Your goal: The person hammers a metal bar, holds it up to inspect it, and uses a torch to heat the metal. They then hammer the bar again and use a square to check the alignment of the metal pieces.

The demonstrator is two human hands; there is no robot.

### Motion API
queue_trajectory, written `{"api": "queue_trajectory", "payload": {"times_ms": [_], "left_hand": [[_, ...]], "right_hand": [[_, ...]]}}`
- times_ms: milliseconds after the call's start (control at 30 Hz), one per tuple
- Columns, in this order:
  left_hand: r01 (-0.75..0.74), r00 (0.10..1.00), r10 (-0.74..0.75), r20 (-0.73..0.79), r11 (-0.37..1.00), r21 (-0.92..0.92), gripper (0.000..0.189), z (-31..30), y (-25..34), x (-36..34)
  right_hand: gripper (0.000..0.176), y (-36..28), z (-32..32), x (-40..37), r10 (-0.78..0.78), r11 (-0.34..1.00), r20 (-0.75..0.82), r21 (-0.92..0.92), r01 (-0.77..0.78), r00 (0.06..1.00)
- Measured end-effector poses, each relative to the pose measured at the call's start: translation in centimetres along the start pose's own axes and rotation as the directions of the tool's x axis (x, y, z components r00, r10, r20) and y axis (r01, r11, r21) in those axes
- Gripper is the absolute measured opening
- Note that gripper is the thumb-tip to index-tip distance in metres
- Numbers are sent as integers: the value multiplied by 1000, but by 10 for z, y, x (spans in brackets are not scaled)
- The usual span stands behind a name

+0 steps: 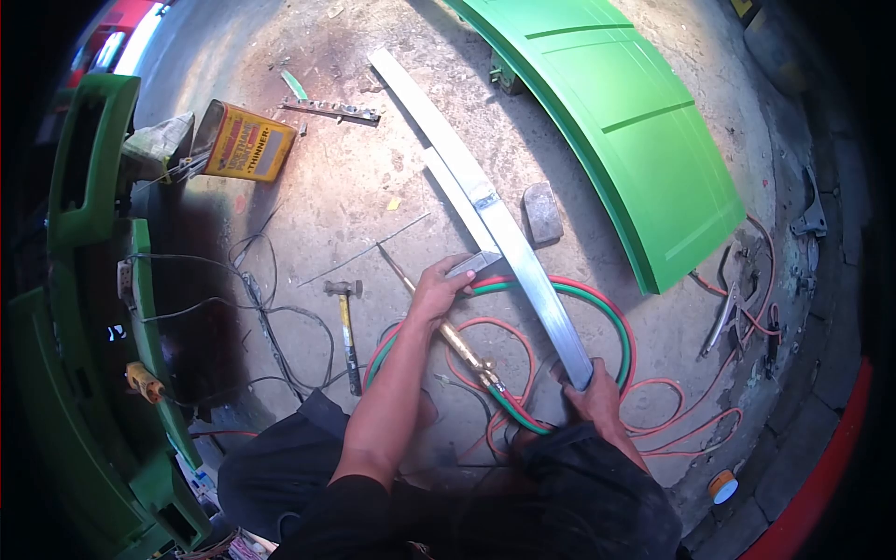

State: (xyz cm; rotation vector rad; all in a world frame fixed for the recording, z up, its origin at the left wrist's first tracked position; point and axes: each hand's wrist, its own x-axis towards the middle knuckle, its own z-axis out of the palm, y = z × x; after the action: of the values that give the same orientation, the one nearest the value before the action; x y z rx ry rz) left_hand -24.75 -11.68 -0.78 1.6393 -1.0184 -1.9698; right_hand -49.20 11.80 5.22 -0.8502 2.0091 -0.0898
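A long silvery metal bar [535, 271] slants across the middle of the view, its far end pointing up and left. My right hand [595, 399] is closed around its near end. In my left hand [441, 293] is a short flat metal piece [476, 263], pinched between thumb and fingers, its tip right at the bar's side. A narrower metal strip [455, 193] runs along the bar's left edge. Below my left hand lies a brass gas torch [464, 349], with red and green hoses [611, 313] curving under the bar.
Left on the concrete floor are a hammer [348, 327], a thin rod [359, 250], black cables [266, 313] and a yellow thinner can [247, 142]. A grey metal block [541, 213] and green panel [621, 121] stand right of the bar. Locking pliers [723, 322] lie farther right.
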Motion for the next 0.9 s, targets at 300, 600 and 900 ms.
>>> {"api": "queue_trajectory", "payload": {"times_ms": [300, 600, 900], "left_hand": [[-8, 1000, 8, -5, 1000, -19, 40, 2, 1, -1], [19, 1000, -19, 11, 1000, 15, 41, 0, 6, -2], [32, 998, -36, 45, 997, 67, 43, -5, 10, -1]], "right_hand": [[64, 3, 1, 2, 14, 1000, 29, 0, -14, 999], [51, 2, 1, 1, -14, 1000, -7, 5, 14, 1000], [51, 3, 2, 0, -26, 1000, -23, 10, 27, 999]]}}
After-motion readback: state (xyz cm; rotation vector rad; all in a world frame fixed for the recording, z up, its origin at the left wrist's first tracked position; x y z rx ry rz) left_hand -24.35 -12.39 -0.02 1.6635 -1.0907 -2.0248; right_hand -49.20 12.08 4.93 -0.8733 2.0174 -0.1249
